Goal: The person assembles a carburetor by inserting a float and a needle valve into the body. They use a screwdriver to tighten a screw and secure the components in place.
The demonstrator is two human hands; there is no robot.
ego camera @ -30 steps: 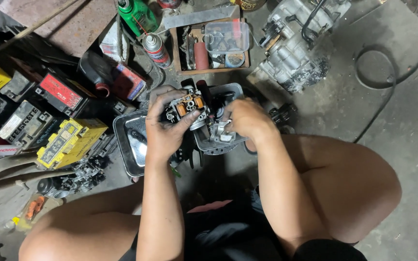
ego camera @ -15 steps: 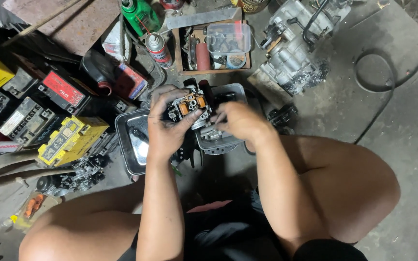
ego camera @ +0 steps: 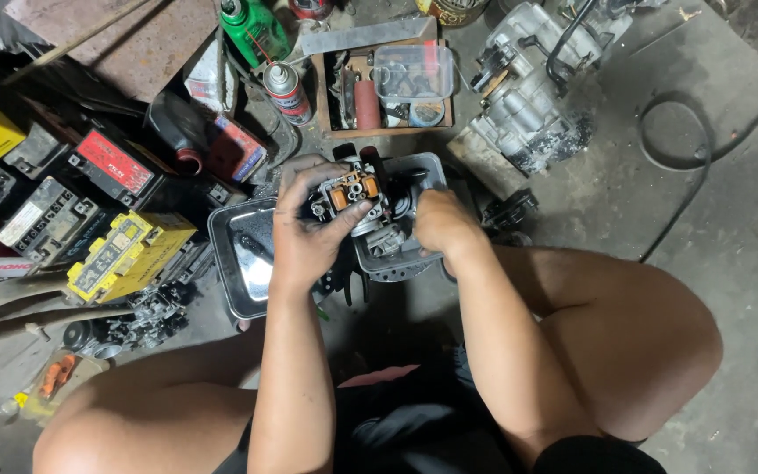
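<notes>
Seen from above, a person squats on a concrete workshop floor with bare knees spread wide and both hands raised over a small engine part, most likely a carburetor, grey metal with two orange pieces on its upper face. The left hand wraps around the part from its left side, fingers curled over the top and the thumb pressed against its near edge, so the part is gripped firmly. The right hand meets the part from the right; its fingers are bent and tucked against the metal, but whether they pinch anything cannot be told, since the back of the hand hides the fingertips. The part is held just above a grey plastic tray, and a shiny metal tray lies on the floor just beside it, under the left wrist. Beyond the hands sits a shallow wooden box of small tools with a clear plastic container resting on it. To its left stand a spray can and a green bottle. A dirty engine block lies at the upper right. Several vehicle batteries and a yellow box crowd the left side.
</notes>
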